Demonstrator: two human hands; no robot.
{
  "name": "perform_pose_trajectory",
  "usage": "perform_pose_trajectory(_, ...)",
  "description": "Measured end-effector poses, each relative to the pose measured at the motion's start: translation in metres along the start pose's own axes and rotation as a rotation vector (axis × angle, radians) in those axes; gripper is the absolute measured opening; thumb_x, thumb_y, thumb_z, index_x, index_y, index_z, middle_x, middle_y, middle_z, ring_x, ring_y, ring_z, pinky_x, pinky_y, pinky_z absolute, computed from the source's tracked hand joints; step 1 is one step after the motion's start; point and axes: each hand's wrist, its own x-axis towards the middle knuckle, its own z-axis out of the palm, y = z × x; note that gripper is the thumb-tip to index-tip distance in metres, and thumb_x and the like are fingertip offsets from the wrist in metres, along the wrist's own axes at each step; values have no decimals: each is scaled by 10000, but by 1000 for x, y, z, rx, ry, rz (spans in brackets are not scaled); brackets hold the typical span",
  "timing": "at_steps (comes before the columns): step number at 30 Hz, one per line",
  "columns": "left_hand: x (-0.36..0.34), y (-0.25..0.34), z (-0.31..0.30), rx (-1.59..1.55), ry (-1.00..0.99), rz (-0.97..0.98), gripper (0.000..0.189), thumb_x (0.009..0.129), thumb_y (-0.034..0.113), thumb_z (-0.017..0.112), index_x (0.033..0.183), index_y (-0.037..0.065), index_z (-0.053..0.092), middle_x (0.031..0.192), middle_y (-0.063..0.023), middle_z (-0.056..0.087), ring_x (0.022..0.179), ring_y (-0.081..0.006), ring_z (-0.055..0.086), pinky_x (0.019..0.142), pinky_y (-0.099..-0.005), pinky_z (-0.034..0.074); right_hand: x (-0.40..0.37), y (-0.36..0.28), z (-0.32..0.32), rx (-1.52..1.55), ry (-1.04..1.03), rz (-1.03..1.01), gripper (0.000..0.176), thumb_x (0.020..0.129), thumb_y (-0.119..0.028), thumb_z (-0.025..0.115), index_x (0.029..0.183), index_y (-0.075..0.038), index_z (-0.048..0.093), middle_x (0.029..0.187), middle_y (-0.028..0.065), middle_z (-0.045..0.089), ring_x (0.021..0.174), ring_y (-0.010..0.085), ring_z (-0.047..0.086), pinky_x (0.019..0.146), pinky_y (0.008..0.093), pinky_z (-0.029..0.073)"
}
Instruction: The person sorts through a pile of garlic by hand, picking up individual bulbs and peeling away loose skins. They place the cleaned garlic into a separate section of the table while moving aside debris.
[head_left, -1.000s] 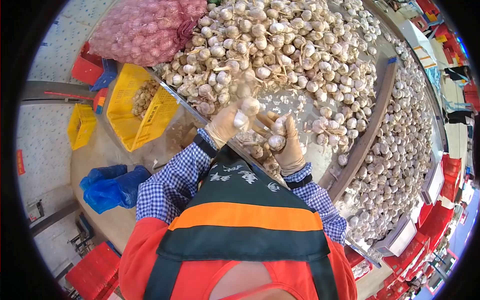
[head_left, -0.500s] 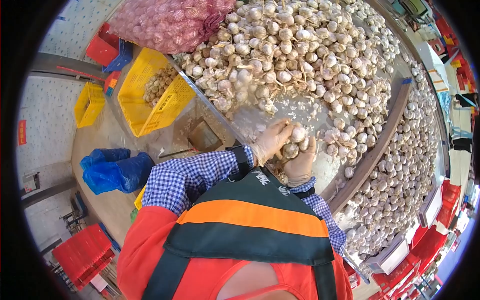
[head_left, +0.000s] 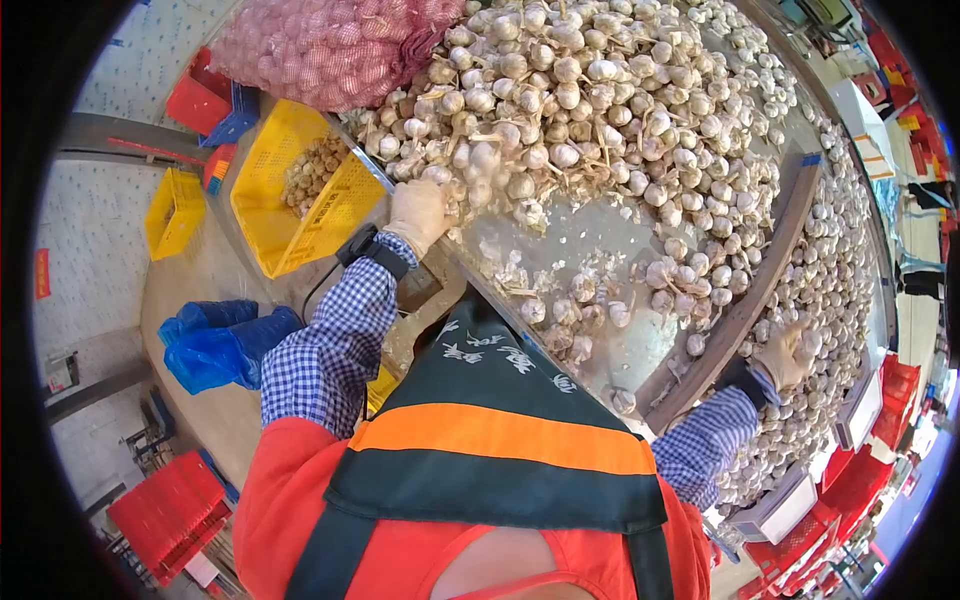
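Note:
My left hand [head_left: 420, 213], in a pale glove, reaches to the metal edge of the table at the near left corner of the large garlic heap [head_left: 590, 90]. Its fingers point into the bulbs there, and what they hold, if anything, is hidden. Beyond the wooden divider [head_left: 745, 310], my right hand [head_left: 788, 355] is over the garlic layer [head_left: 815, 290] on the right, fingers curled at a bulb. Between the hands, a few loose bulbs [head_left: 567, 312] and peel scraps lie on the metal tabletop [head_left: 600, 240].
A pink mesh sack [head_left: 330, 50] full of bulbs rests at the upper left. Below it stands a yellow crate [head_left: 270, 190] with some garlic inside. Blue plastic bags [head_left: 225, 350] and a smaller yellow crate [head_left: 175, 213] are further left. Red crates [head_left: 900, 400] line the right side.
My hands have parted from the bulbs they held together over the tabletop. The left moved up-left to the heap's edge; the right moved right, across the divider. Loose bulbs now show where they were.

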Motion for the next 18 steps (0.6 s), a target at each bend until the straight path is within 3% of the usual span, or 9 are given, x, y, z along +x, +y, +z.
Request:
perform_pose_trajectory(1,6,-2,6,63,-15,61,405,781,383,676,1051,83,644,897,-134,650,796,-295,647,708,-402,519,-27,-15,49,0,-7,-3,327,933,-274,568,1140,-24,524,1206,156,605,1164,281,554,969,452,491)
perform_pose_trajectory(3,19,13,31,42,-84,-12,321,790,324,664,1018,99,650,894,-137,648,792,-304,646,722,-405,520,-57,-23,125,-1243,-650,-437,281,833,-30,546,1112,-61,557,1015,117,637,1011,201,611,855,377,492)
perform_pose_trajectory(4,17,22,39,-9,-27,35,295,791,297,656,1007,98,649,894,-138,649,793,-311,645,732,-410,517,-62,52,145,-836,-856,-437,347,826,-94,535,1171,-61,562,1114,112,622,1020,208,599,890,370,481)
perform_pose_trajectory(5,14,28,42,-57,31,80,269,791,270,649,997,97,648,895,-139,650,794,-319,643,742,-415,515,-115,36,191,-827,-854,-438,347,826,-94,535,1171,-61,562,1114,112,622,1020,208,599,890,370,481)
perform_pose_trajectory(7,6,38,33,-212,22,83,247,800,236,631,994,84,633,899,-141,647,796,-321,638,745,-414,511,-186,3,265,-229,-1123,579,478,895,-362,593,1276,-89,502,1293,154,540,1139,257,557,860,330,485)
perform_pose_trajectory(9,-5,38,33,-369,9,85,225,809,201,614,992,72,618,904,-142,645,797,-324,633,747,-412,506,-233,49,295,-496,-1256,-276,439,875,-374,595,1230,-119,549,1252,165,539,1111,311,560,853,385,495)
perform_pose_trajectory(12,-15,24,34,-896,99,85,199,846,136,554,1028,56,544,874,-142,627,817,-304,621,727,-400,488,-266,60,298,-840,-1334,-447,391,841,-367,619,1156,-137,599,1123,164,577,1060,328,568,839,427,502)
perform_pose_trajectory(15,-8,0,21,-935,156,-267,261,837,201,581,1064,74,580,1015,-174,643,942,-348,621,807,-416,504,-259,37,272,-925,-1538,-410,278,840,-293,617,1057,-121,637,978,155,609,975,304,601,845,444,503)
perform_pose_trajectory(18,-1,-8,0,-711,317,-156,247,842,243,601,1038,94,585,935,-166,639,899,-353,626,780,-435,509,-245,37,253,-949,-1809,-552,274,852,-298,604,1066,-132,638,972,147,619,913,310,617,796,459,514)
